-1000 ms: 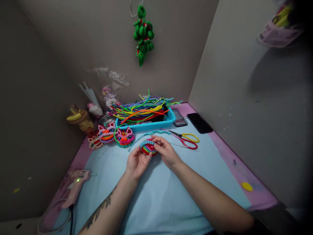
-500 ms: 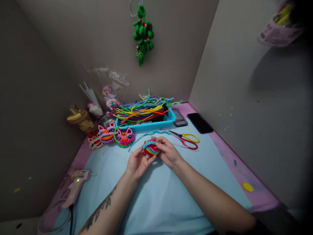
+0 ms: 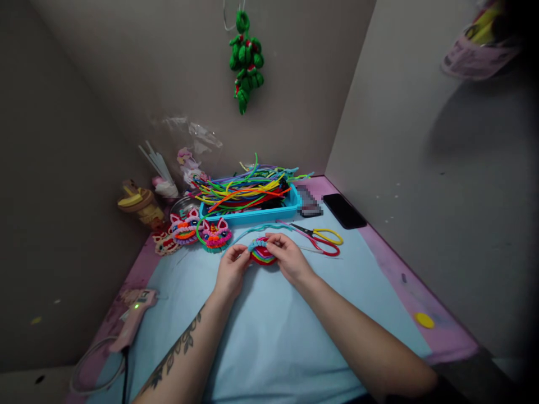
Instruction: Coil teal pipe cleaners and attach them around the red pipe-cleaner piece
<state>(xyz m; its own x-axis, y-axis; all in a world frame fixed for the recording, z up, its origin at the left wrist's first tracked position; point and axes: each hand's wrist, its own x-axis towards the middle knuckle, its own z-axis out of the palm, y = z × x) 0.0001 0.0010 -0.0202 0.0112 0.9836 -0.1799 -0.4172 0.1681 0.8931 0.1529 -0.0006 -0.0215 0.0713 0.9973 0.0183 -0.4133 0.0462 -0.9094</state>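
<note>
Both of my hands hold a small round coil of rainbow pipe cleaners [image 3: 261, 253] just above the light blue mat [image 3: 269, 331]. My left hand [image 3: 231, 274] grips its left edge with the fingertips. My right hand [image 3: 286, 257] pinches the top, where a light blue pipe cleaner [image 3: 269, 227] is wrapped on the rim and trails off toward the tray. The lower part of the coil is hidden by my fingers.
A blue tray [image 3: 252, 214] of several coloured pipe cleaners stands behind. Scissors [image 3: 322, 240] and a black phone [image 3: 344, 211] lie to the right. Two finished lion faces [image 3: 200, 233] sit to the left, a pink glue gun [image 3: 132, 317] at the near left. A green ornament [image 3: 245, 59] hangs on the wall.
My left hand turned from palm-up under the coil to gripping its left edge. The coil shifted slightly away from me; my right hand stayed on its top.
</note>
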